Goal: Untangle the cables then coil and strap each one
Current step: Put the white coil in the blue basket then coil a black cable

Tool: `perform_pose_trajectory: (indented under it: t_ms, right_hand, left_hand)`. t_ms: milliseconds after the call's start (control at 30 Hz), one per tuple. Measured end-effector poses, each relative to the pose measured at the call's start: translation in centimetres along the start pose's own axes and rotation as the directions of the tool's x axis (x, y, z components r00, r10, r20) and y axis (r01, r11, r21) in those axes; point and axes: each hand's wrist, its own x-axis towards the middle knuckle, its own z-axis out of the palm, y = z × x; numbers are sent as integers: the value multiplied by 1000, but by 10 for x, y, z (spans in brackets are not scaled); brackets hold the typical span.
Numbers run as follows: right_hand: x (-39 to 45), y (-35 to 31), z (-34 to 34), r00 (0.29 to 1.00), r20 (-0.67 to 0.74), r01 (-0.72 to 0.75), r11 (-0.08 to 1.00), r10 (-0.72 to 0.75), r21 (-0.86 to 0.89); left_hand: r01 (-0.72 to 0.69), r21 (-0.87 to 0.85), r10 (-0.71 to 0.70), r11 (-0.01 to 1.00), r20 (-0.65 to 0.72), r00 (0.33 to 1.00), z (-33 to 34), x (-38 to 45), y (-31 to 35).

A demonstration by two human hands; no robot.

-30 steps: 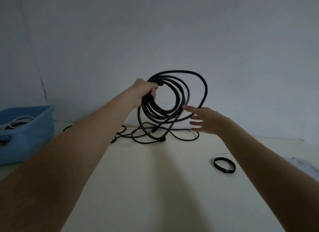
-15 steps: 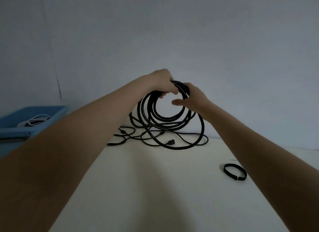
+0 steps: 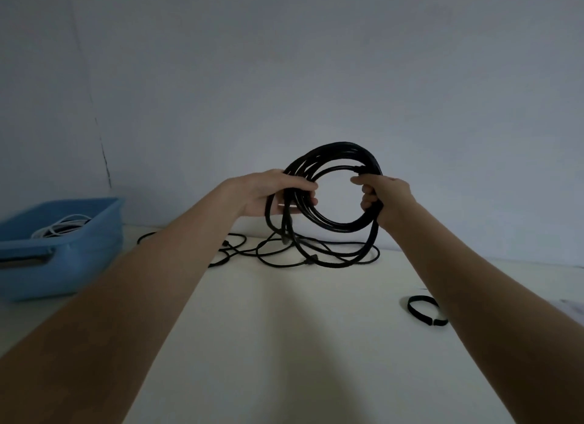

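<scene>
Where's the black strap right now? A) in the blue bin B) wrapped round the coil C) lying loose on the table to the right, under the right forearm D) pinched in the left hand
C: the black strap lies as an open loop on the table, apart from the black coil, which the left hand and right hand grip at either side.
</scene>
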Motion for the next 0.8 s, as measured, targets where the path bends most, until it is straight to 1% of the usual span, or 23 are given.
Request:
perform_pose_trajectory:
  t_ms: [67, 100, 167, 200, 233, 267, 333, 367, 433, 500, 567, 667, 733, 800]
  right_hand:
    - [0, 0, 1, 995, 93, -49, 999, 48, 15]
    - [0, 0, 2, 990, 129, -54, 998, 51, 18]
    - [1, 0, 5, 985, 172, -11, 1000, 14, -17]
    - [1, 0, 6, 980, 199, 10, 998, 4, -68]
    - [0, 1, 6, 973, 228, 9, 991, 21, -131]
    - [-1, 2, 6, 965, 254, -22, 983, 69, -184]
    - [-5, 5, 4, 928, 317, -126, 965, 196, -229]
    - [-7, 6, 3, 902, 360, -165, 962, 237, -219]
    - [-8, 10, 4, 878, 413, -215, 970, 243, -114]
    - [-4, 15, 7, 897, 390, -239, 971, 208, 30]
    - [1, 21, 12, 937, 302, -226, 964, 177, 138]
    - [2, 27, 16, 980, 140, -165, 975, 145, 149]
    - [2, 28, 13, 990, 75, -131, 983, 122, 128]
    - [3, 26, 10, 993, 39, -113, 985, 108, 128]
  left_hand:
    - [23, 0, -23, 1000, 21, 1000, 0, -1, 3]
    - [4, -33, -4, 999, 6, 1000, 0, 1, 6]
    - [-66, -152, 53, 986, -88, 995, 1, 6, 14]
    - [-109, -211, 77, 971, -156, 985, 1, 8, 19]
    - [-152, -259, 93, 954, -224, 970, 0, 9, 22]
    - [-188, -278, 107, 942, -282, 954, -1, 11, 25]
    - [-234, -249, 136, 940, -355, 925, -2, 14, 26]
    - [-244, -231, 146, 942, -370, 917, -2, 14, 26]
    - [-234, -202, 152, 951, -352, 923, -2, 14, 23]
    - [-190, -178, 134, 966, -285, 949, -4, 14, 19]
    - [-119, -167, 84, 979, -203, 976, -5, 14, 13]
    - [-27, -142, 15, 990, -89, 996, -5, 15, 3]
    - [3, -89, -7, 996, -50, 999, -4, 15, -1]
    - [21, -20, -21, 1000, -31, 999, -7, 13, -1]
